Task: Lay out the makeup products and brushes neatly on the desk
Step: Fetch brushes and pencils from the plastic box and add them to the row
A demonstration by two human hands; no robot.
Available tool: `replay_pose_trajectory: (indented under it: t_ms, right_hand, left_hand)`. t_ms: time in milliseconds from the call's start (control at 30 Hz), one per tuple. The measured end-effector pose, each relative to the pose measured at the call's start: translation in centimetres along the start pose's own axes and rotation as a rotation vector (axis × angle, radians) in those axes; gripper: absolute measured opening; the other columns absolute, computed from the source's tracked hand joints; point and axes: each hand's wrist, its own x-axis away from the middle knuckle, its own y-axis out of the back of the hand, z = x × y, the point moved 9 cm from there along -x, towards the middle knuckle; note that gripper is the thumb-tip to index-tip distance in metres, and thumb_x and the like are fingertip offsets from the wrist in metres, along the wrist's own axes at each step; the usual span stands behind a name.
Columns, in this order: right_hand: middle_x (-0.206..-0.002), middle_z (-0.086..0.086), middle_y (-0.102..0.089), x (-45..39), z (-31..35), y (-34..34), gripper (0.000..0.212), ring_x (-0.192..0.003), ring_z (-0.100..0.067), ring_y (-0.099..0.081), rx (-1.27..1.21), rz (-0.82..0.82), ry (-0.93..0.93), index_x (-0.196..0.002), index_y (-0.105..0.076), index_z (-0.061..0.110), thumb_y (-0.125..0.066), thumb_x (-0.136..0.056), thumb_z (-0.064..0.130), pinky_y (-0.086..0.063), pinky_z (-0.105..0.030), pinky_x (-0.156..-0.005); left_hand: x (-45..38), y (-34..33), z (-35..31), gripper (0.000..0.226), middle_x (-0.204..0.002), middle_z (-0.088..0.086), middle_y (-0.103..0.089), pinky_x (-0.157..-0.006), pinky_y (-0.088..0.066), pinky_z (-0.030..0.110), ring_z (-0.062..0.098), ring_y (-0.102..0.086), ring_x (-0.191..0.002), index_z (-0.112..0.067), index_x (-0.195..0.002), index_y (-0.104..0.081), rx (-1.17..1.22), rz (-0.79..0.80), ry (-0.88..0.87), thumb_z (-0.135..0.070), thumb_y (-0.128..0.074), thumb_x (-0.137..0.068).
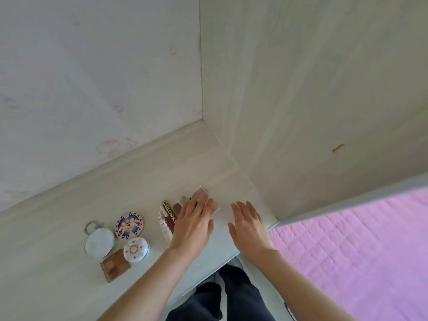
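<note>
Left hand (193, 224) fingers flat on clear case (206, 200) — contents blurred, right hand (249, 224) relaxed, holding nothing

The left hand (192, 224) covers the near ends of the brown tubes (170, 213) and most of a clear case (205, 200), so what the case contains cannot be told. Only the letters "COLORK" are readable on one tube. The brown palette (115, 267) is partly hidden under the white round compact (136, 249). The bed (361, 246) is cut off by the right edge.
</note>
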Motion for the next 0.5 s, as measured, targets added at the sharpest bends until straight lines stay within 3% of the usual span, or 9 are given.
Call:
replay_pose_trajectory:
  t_ms: [100,400,500]
  right_hand:
    - [-0.123,-0.015,-0.061,2.7,0.2,0.6,0.058,-0.119,-0.037,-0.055,0.021,-0.077,-0.090,-0.124,-0.057,0.001,-0.077,-0.074,0.023,-0.050,-0.046,-0.095]
    - [-0.141,-0.014,-0.047,11.9,-2.2,1.2,0.057,-0.135,-0.036,-0.037,-0.026,-0.187,-0.405,-0.135,-0.045,0.003,-0.062,-0.085,0.022,-0.036,-0.050,-0.108]
    - [-0.143,-0.014,-0.043,15.4,-3.3,1.6,0.055,-0.137,-0.037,-0.033,-0.056,-0.225,-0.502,-0.136,-0.042,0.004,-0.057,-0.086,0.019,-0.033,-0.051,-0.109]
  left_hand:
    - [1.0,0.1,-1.8,0.053,-0.146,0.006,-0.044,-0.111,-0.035,0.045,0.027,-0.030,-0.141,-0.012,-0.137,-0.048,0.013,0.030,-0.127,-0.026,-0.062,-0.087]
    - [4.0,0.6,-8.2,0.050,-0.144,0.006,-0.047,-0.109,-0.037,0.045,0.026,-0.035,-0.139,-0.009,-0.139,-0.047,0.014,0.068,-0.393,-0.029,-0.054,-0.093]
    - [5.5,0.3,-11.2,0.049,-0.137,0.008,-0.054,-0.105,-0.041,0.044,0.028,-0.044,-0.133,-0.007,-0.133,-0.052,0.056,0.091,-0.461,-0.025,-0.062,-0.088]
